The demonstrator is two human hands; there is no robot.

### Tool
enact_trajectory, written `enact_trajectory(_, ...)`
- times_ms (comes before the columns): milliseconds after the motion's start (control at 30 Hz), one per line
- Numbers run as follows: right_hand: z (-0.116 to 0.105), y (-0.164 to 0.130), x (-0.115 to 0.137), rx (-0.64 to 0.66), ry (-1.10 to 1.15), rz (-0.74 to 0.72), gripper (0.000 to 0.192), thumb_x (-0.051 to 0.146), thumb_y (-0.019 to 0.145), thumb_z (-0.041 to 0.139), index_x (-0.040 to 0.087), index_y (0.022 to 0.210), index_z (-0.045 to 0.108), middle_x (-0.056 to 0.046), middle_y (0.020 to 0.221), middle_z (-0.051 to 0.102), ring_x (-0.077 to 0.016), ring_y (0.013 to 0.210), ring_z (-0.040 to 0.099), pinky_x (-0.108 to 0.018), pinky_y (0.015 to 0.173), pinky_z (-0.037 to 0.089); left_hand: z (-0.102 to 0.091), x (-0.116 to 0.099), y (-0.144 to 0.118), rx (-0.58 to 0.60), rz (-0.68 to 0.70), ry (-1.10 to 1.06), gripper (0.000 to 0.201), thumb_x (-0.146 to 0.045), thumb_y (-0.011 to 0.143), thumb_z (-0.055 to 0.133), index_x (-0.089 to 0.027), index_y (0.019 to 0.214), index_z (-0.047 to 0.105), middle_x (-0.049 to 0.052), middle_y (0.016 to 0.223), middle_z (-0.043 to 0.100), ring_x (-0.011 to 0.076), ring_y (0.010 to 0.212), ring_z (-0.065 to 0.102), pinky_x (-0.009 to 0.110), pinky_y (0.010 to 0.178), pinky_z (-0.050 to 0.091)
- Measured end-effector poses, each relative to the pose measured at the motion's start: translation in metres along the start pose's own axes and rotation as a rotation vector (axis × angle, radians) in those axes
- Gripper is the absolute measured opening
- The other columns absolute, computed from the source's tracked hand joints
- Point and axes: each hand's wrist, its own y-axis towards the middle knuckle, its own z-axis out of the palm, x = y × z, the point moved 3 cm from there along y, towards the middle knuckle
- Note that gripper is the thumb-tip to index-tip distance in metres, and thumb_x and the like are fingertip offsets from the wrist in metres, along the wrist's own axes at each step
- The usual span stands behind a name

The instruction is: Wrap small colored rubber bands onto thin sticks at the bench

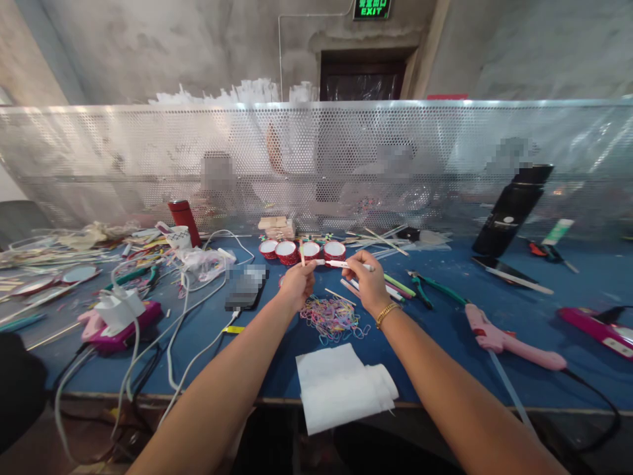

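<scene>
My left hand (297, 287) is closed, pinching a thin flat wooden stick (302, 252) that stands upright from the fingers. A short white piece, perhaps a pen cap, also shows at its fingertips. My right hand (370, 282), with a gold bracelet at the wrist, grips a white and pink marker pen (337, 264) that lies level and points at the left hand. Whether pen and white piece touch, I cannot tell. Just behind the hands stand several round red-rimmed pieces with white tops (310, 249). Below them lies a heap of coloured rubber bands (330, 318).
White paper (341, 386) overhangs the table's front edge. On the right are pliers (420, 289), a pink glue gun (509, 340) and a black bottle (512, 214). A phone (246, 287), cables, a power strip (121, 328) and a red flask (184, 223) occupy the left. A perforated metal screen (297, 145) closes the back.
</scene>
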Motion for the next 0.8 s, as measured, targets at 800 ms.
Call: enact_trajectory(800, 0.0009, 0.0009, -0.0076, 0.169, -0.037, 0.086, 0.036, 0.054, 0.071, 0.077, 0.023, 0.088, 0.069, -0.004, 0.081, 0.075, -0.0211, 0.079, 0.07, -0.031, 0.069, 0.053, -0.0058, 0.0004, 0.0064, 0.067, -0.005, -0.053, 0.024, -0.028, 0.079, 0.079, -0.017, 0.086, 0.059, -0.012, 0.05, 0.023, 0.0044, 0.038, 0.022, 0.019, 0.038, 0.008)
